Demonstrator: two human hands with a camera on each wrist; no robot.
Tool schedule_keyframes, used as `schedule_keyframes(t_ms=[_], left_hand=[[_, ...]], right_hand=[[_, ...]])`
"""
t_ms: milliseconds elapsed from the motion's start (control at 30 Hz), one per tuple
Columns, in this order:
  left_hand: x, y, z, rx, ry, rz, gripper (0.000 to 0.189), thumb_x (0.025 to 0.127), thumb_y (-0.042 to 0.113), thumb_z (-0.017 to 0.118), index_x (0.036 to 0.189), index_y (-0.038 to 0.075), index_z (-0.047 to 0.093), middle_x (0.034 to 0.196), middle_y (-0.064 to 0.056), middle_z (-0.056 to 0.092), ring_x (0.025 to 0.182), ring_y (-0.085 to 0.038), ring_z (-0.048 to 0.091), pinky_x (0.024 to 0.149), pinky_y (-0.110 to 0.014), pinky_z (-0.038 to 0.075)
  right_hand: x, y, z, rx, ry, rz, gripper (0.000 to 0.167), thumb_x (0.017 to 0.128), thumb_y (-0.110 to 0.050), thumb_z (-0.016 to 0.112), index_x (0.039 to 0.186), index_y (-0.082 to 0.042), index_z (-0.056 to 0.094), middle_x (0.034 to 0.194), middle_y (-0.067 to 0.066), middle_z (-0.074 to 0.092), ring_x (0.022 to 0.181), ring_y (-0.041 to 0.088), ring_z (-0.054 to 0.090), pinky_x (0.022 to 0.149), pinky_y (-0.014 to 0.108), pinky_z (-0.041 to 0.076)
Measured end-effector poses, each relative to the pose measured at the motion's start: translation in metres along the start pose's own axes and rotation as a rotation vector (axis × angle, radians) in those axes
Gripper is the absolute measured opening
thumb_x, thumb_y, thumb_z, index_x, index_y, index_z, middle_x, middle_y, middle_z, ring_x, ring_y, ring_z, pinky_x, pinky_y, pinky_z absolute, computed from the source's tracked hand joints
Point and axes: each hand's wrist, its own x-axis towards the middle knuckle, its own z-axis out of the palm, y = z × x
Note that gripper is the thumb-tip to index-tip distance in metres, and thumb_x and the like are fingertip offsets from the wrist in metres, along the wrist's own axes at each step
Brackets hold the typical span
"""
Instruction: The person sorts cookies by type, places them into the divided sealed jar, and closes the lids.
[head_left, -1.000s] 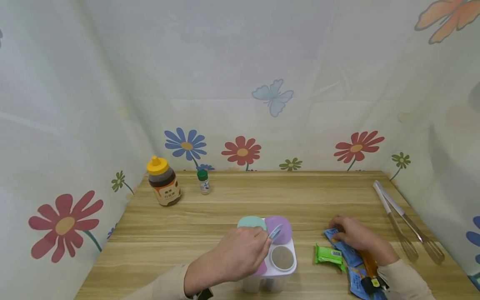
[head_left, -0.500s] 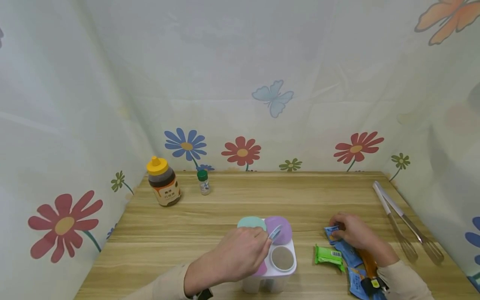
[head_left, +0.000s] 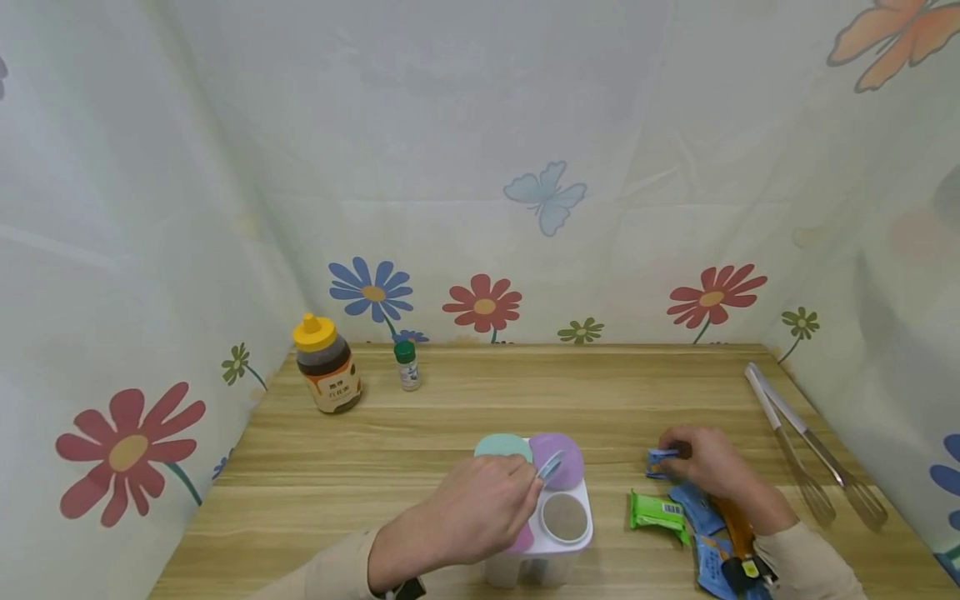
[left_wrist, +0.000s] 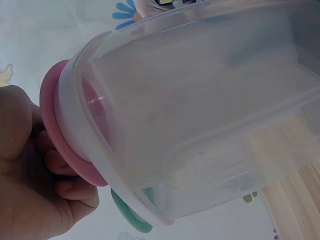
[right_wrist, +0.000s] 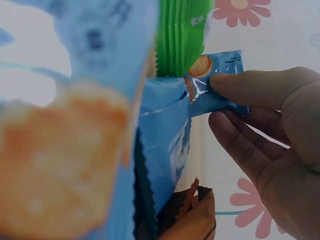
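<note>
My left hand (head_left: 472, 508) is over a clear box (left_wrist: 200, 110) with a white top and grips a thin light-blue lid (head_left: 552, 465), seen edge-on. A round opening (head_left: 565, 517) in the top stands uncovered. Teal (head_left: 501, 444), purple (head_left: 567, 454) and pink (left_wrist: 55, 125) lids sit on the same top; my hand hides part of the pink one. To the right, my right hand (head_left: 708, 462) pinches a small blue snack packet (right_wrist: 227, 62) between thumb and fingers. Beneath that hand lie several more blue packets (head_left: 697, 508), a brown packet (right_wrist: 192, 222) and a green packet (head_left: 656, 510).
A honey jar (head_left: 327, 367) with a yellow cap and a small green-capped shaker (head_left: 407, 367) stand at the back left of the wooden table (head_left: 540, 392). Metal tongs (head_left: 810, 442) lie along the right edge. Flowered cloth walls surround the table.
The blue packet in my right hand has tilted and come up off the others, showing them apart from it. My left hand and the box stay as they were.
</note>
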Motion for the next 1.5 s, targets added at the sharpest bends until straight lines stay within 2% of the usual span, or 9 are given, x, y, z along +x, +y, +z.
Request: schedule_keyframes(t_ms=[167, 300, 433, 600, 867, 1067, 1500], left_hand=[[0.000, 0.000, 0.000, -0.004, -0.004, -0.001, 0.032, 0.101, 0.023, 0.044, 0.069, 0.019, 0.045, 0.065, 0.010, 0.039, 0.054, -0.002, 0.036, 0.048, -0.013, 0.030], [0.000, -0.001, 0.000, -0.007, -0.003, 0.001, 0.033, 0.102, 0.024, 0.042, 0.070, 0.019, 0.045, 0.064, 0.010, 0.039, 0.054, -0.002, 0.035, 0.048, -0.013, 0.029], [0.001, -0.001, 0.000, -0.003, -0.004, 0.004, 0.033, 0.102, 0.024, 0.042, 0.070, 0.019, 0.045, 0.065, 0.010, 0.039, 0.054, -0.001, 0.036, 0.048, -0.012, 0.030], [0.001, -0.001, 0.001, -0.002, -0.002, 0.004, 0.033, 0.102, 0.024, 0.042, 0.070, 0.019, 0.046, 0.065, 0.011, 0.040, 0.054, -0.001, 0.036, 0.048, -0.012, 0.030], [0.001, -0.001, 0.000, -0.021, -0.019, -0.001, 0.033, 0.102, 0.024, 0.042, 0.070, 0.019, 0.045, 0.065, 0.011, 0.039, 0.054, -0.002, 0.036, 0.048, -0.012, 0.030], [0.001, -0.001, 0.000, -0.015, -0.019, -0.007, 0.033, 0.103, 0.024, 0.041, 0.070, 0.019, 0.046, 0.065, 0.010, 0.039, 0.054, -0.002, 0.036, 0.047, -0.012, 0.030], [0.000, -0.001, 0.000, -0.017, -0.022, -0.011, 0.033, 0.102, 0.024, 0.042, 0.070, 0.019, 0.046, 0.065, 0.010, 0.039, 0.054, -0.002, 0.037, 0.048, -0.013, 0.030]], right_hand=[[0.002, -0.004, 0.000, -0.008, -0.004, 0.057, 0.017, 0.076, -0.008, 0.079, 0.083, -0.017, 0.066, 0.081, -0.007, 0.066, 0.073, 0.005, 0.058, 0.062, 0.023, 0.049], [0.002, -0.005, 0.002, -0.025, 0.043, 0.058, 0.019, 0.076, -0.007, 0.079, 0.082, -0.016, 0.064, 0.079, -0.007, 0.065, 0.073, 0.007, 0.058, 0.062, 0.024, 0.049], [0.002, -0.007, 0.003, -0.020, 0.096, 0.059, 0.021, 0.076, -0.006, 0.079, 0.091, -0.012, 0.066, 0.086, -0.002, 0.068, 0.080, 0.013, 0.063, 0.066, 0.028, 0.053], [0.002, -0.012, 0.002, 0.014, 0.100, 0.093, 0.020, 0.079, -0.006, 0.077, 0.097, -0.009, 0.068, 0.091, 0.002, 0.069, 0.084, 0.018, 0.065, 0.070, 0.033, 0.055], [0.001, -0.014, -0.001, 0.028, 0.159, 0.049, 0.017, 0.078, -0.004, 0.077, 0.094, -0.007, 0.070, 0.087, 0.001, 0.070, 0.079, 0.017, 0.066, 0.065, 0.027, 0.054], [0.000, -0.016, -0.002, 0.085, 0.189, 0.048, 0.016, 0.080, -0.004, 0.074, 0.096, -0.004, 0.070, 0.088, 0.004, 0.072, 0.076, 0.020, 0.068, 0.063, 0.026, 0.055], [0.001, -0.026, -0.009, 0.150, 0.204, 0.059, 0.014, 0.081, -0.008, 0.077, 0.094, -0.007, 0.072, 0.083, 0.000, 0.072, 0.072, 0.005, 0.064, 0.063, 0.022, 0.054]])
